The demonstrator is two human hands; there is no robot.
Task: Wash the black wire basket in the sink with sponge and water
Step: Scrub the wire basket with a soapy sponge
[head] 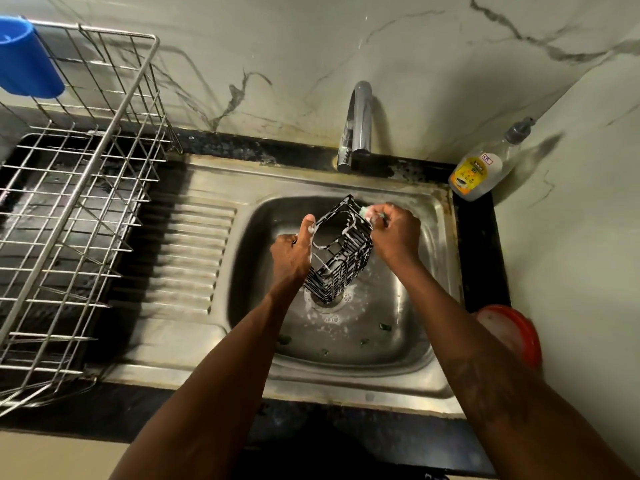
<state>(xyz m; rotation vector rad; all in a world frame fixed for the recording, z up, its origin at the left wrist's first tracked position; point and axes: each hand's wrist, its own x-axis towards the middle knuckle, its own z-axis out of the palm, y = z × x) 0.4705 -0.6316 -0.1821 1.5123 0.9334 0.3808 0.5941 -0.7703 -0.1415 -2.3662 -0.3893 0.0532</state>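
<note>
- Left hand [292, 252] gripped the left side of the black wire basket [346, 263]. The thumb lay up along the rim and the fingers were mostly hidden behind the wire. Judgement: this hand was the clamp, keeping the frame from twisting under the scrub.
- Right hand [394, 233] had its fingers curled round a small pale sponge [366, 212], pressed against the top right corner of the rim.
- Basket was held tilted, open mouth towards the camera, low end just over the drain [327, 301]. I couldn't tell whether it touched the drain. Likely angled that way so the rim was reachable and suds ran off into the drain.
- White foam coated many of the wires, with more ringing the drain. Judgement: it was mid-scrub, with the rinse not yet done.
- It all sat inside the steel sink [398, 386], which contained the splash. A few dark scraps lay on the basin floor.
- Faucet [361, 119] was behind the basin, spout towards it, with no stream visible.
- Pump soap bottle [481, 168] was in the back right corner of the black table [479, 251], near the right hand.
- Red-rimmed tub [516, 336] was at the right edge, partly behind the right forearm.
- Ribbed drainboard [194, 258] was left of the basin. Steel dish rack [79, 202] stood further left with a blue cup [24, 60] hung at its back corner, the probable drop-off once rinsed.
</note>
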